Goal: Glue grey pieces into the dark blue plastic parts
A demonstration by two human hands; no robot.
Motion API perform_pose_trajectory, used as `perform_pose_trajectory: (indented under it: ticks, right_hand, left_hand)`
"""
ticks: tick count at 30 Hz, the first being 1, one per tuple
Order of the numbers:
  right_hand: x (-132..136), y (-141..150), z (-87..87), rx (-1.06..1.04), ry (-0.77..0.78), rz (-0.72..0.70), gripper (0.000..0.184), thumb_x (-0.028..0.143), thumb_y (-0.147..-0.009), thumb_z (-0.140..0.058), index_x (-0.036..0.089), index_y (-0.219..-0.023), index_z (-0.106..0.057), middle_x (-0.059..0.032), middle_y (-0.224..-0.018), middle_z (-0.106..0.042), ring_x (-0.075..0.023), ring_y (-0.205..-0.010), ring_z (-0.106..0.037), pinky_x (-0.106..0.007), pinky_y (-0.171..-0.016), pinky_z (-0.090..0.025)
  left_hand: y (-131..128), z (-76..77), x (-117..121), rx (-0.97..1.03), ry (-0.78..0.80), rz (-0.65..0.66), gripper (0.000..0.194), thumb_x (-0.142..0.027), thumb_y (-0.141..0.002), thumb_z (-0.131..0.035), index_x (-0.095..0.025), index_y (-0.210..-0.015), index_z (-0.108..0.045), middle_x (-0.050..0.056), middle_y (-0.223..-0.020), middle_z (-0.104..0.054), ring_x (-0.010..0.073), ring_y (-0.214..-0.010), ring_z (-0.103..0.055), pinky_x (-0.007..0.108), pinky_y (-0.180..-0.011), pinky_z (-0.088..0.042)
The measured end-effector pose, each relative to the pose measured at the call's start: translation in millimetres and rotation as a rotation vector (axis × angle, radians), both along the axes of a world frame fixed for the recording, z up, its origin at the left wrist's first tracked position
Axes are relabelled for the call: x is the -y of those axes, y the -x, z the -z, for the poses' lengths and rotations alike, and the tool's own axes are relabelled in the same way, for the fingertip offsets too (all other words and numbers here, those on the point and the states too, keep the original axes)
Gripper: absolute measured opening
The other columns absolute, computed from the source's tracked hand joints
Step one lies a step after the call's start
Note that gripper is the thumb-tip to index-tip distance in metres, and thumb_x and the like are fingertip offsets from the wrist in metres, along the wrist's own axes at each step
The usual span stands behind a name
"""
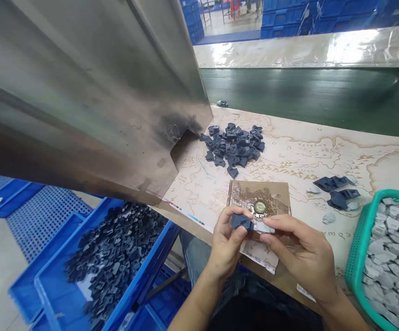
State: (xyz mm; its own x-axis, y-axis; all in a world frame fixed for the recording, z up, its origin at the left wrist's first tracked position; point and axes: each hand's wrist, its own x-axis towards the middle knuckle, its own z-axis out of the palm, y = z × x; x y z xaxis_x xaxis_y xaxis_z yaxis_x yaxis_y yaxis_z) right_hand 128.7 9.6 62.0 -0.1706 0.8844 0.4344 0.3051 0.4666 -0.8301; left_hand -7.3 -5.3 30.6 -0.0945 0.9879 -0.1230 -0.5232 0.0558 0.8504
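Observation:
Between the thumb and fingers of my left hand (227, 243) is a dark blue-grey plastic part (241, 222) with a hollow in its face. My right hand (301, 253) pinches a light grey plastic part (263, 227). The two parts meet end to end, or nearly so; I cannot tell whether they are joined. Just beyond my fingers lies a brown cardboard square (278, 195), wet and shiny, with a small round cap-like piece (260, 207) on it. A heap of dark parts (232, 147) sits farther back on the map-printed table (299, 151).
At right stands a green basket (353, 262) of light grey parts. A few dark pieces (337, 186) and pale pieces lie near it. A metal panel (92, 92) rises at left, above a blue crate (53, 285) of dark parts. Behind the table runs a green conveyor belt (299, 92).

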Motion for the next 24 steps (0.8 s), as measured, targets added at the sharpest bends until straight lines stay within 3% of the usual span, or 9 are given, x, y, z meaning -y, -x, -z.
perform_pose_trajectory:
  ticks: [11, 18, 21, 24]
  right_hand:
    - [0, 0, 2.1, 0.039, 0.007, -0.072, 0.01, 0.018, -0.082, -0.064, 0.021, -0.091, -0.065, -0.0025, -0.083, -0.071, -0.0127, -0.072, -0.067, -0.018, -0.062, -0.056]
    - [-5, -6, 3.1, 0.066, 0.052, -0.179, 0.006, 0.019, -0.082, -0.065, 0.022, -0.087, -0.066, -0.0019, -0.082, -0.071, -0.0123, -0.075, -0.068, -0.017, -0.068, -0.056]
    - [-8, -5, 6.4, 0.052, 0.069, -0.194, 0.003, 0.022, -0.082, -0.065, 0.021, -0.085, -0.066, -0.0017, -0.08, -0.071, -0.0128, -0.074, -0.068, -0.018, -0.067, -0.056]
    - [-8, 2, 2.5, 0.136, 0.104, -0.123, 0.006, 0.024, -0.084, -0.061, 0.02, -0.086, -0.064, -0.0022, -0.08, -0.07, -0.0126, -0.068, -0.067, -0.018, -0.061, -0.055]
  left_hand:
    - [4, 11.9, 2, -0.045, -0.172, 0.004, 0.029, -0.042, -0.074, -0.072, -0.023, -0.09, -0.058, 0.0, -0.085, -0.064, 0.0128, -0.081, -0.061, 0.023, -0.075, -0.05]
    - [13, 13.6, 0, -0.216, -0.333, 0.018, 0.02, -0.033, -0.078, -0.07, -0.022, -0.091, -0.059, 0.002, -0.085, -0.067, 0.0128, -0.08, -0.063, 0.021, -0.07, -0.051]
    - [12, 14.7, -1, -0.23, -0.352, 0.023, 0.021, -0.035, -0.079, -0.069, -0.022, -0.09, -0.057, 0.002, -0.085, -0.067, 0.013, -0.08, -0.064, 0.022, -0.07, -0.051]
    - [12, 15.0, -1, -0.268, -0.29, 0.076, 0.022, -0.037, -0.08, -0.066, -0.022, -0.094, -0.057, 0.002, -0.087, -0.066, 0.0137, -0.083, -0.064, 0.023, -0.073, -0.052]
